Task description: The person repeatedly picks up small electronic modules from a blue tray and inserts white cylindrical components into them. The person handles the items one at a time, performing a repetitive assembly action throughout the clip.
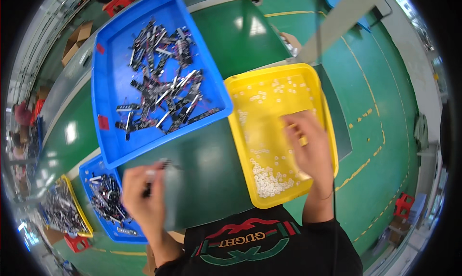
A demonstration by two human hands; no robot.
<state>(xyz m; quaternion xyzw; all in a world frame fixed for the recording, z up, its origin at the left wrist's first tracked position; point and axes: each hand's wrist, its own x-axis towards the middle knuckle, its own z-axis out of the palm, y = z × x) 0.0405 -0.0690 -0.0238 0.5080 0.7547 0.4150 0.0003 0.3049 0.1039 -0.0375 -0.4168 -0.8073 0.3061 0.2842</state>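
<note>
Far left, low: a yellow tray [83,213] of dark mixed parts, partly cut by the fisheye rim. Just beside it, a small blue tray [103,228] holding dark metal-and-black pieces, lying at the desk's near-left edge. A red stool [77,243] sits below these on the floor.

Left hand [144,199] is closed, gripping a thin dark part [153,176] with a pale tip; the part sticks up out of the fist, over the green desk [207,175], just in front of the big blue tray. Fine detail of the part is blurred.

Big blue tray [106,131] sits upper left to centre, tilted, filled with a loose heap of black and silver strip parts [163,90] with thin red wires among them. Its near corner is close to the left hand, not touching.

Right of it, touching at the corner, a yellow tray [240,146] with small white rings [269,179] scattered across it and piled at the near end.

Right hand [310,148] is inside the yellow tray, fingers bent down onto the tray floor above the pile; blurred, cannot tell whether it pinches a ring.

Green floor [385,131] with yellow lines to the right.
</note>
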